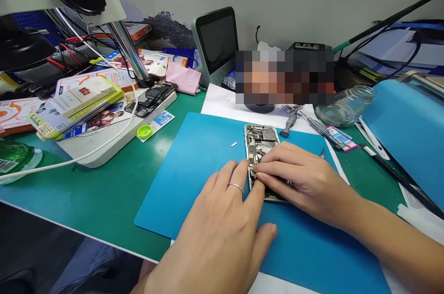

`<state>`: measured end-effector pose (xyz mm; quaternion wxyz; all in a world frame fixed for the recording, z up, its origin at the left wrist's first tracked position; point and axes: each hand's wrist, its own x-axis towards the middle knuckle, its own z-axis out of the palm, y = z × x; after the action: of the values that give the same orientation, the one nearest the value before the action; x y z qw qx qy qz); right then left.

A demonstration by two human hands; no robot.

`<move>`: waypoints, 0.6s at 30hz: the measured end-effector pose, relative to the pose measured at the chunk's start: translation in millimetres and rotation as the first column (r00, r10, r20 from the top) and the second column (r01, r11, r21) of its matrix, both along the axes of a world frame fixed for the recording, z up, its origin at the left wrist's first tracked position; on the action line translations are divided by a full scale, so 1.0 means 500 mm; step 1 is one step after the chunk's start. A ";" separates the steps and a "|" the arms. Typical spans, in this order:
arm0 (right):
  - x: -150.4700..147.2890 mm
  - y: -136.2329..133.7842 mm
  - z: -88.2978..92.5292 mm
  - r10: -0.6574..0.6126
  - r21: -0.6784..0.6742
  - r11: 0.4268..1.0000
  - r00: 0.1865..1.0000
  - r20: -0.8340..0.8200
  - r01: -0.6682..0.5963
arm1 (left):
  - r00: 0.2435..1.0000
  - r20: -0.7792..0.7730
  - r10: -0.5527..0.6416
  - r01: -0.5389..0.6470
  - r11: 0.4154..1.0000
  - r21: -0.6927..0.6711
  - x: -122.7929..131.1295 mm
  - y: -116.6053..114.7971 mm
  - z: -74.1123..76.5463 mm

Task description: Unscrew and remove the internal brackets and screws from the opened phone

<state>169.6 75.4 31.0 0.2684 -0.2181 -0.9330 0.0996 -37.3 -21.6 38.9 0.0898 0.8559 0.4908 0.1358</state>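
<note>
An opened smartphone (pixel 262 133) lies on the blue mat (pixel 194 155), its circuit board and inner parts exposed. My left hand (pixel 227 217) comes in from below with fingers stretched out; its fingertips rest at the phone's left edge and lower left inside, and the thumb stands apart. A ring is on one finger. Over the phone's right half lies my right hand (pixel 300 176), its thumb and fingertips pinched together at the inner parts near the left edge. Whatever sits between them is too small or hidden to name. The lower part of the phone is partly covered by both hands.
A small white piece (pixel 233 144) lies on the mat. Screwdrivers (pixel 289 125), a glass jar (pixel 347 104) and a cable (pixel 385 167) are at the right. Boxes (pixel 79 107), another opened phone (pixel 152 99) and a microscope stand (pixel 128 49) fill the left; a screen device (pixel 217 44) stands behind.
</note>
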 end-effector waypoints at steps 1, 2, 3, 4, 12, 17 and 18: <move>0.001 0.000 0.000 0.005 -0.001 1.000 1.000 0.003 -0.005 | 1.000 -0.005 -0.003 0.003 1.000 0.006 -0.003 -0.002 0.000; 0.002 0.000 0.000 0.008 -0.002 1.000 1.000 0.007 -0.008 | 1.000 -0.009 -0.005 0.005 1.000 0.012 -0.005 -0.004 0.000; 0.003 0.000 0.000 0.009 -0.002 1.000 1.000 0.010 -0.009 | 1.000 -0.010 -0.014 0.015 1.000 0.021 -0.009 -0.007 0.000; 0.003 0.000 -0.001 0.010 -0.003 1.000 1.000 0.013 -0.010 | 1.000 -0.011 -0.025 0.026 0.999 0.030 -0.012 -0.009 0.000; 0.006 -0.001 0.000 0.006 -0.001 1.000 1.000 0.016 -0.006 | 0.998 -0.016 -0.060 0.060 0.997 0.052 -0.023 -0.006 -0.001; 0.006 -0.005 0.001 0.000 0.017 1.000 1.000 0.030 0.000 | 0.997 -0.014 -0.081 0.082 0.991 0.108 -0.027 -0.001 -0.003; 0.007 -0.006 -0.001 -0.002 0.021 1.000 1.000 0.031 0.002 | 0.997 -0.011 -0.078 0.079 0.990 0.120 -0.028 -0.002 -0.002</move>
<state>172.8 72.6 30.7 0.2563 -0.2178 -0.9378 0.0862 -51.5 -22.4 38.0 0.0416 0.8790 0.4478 0.1588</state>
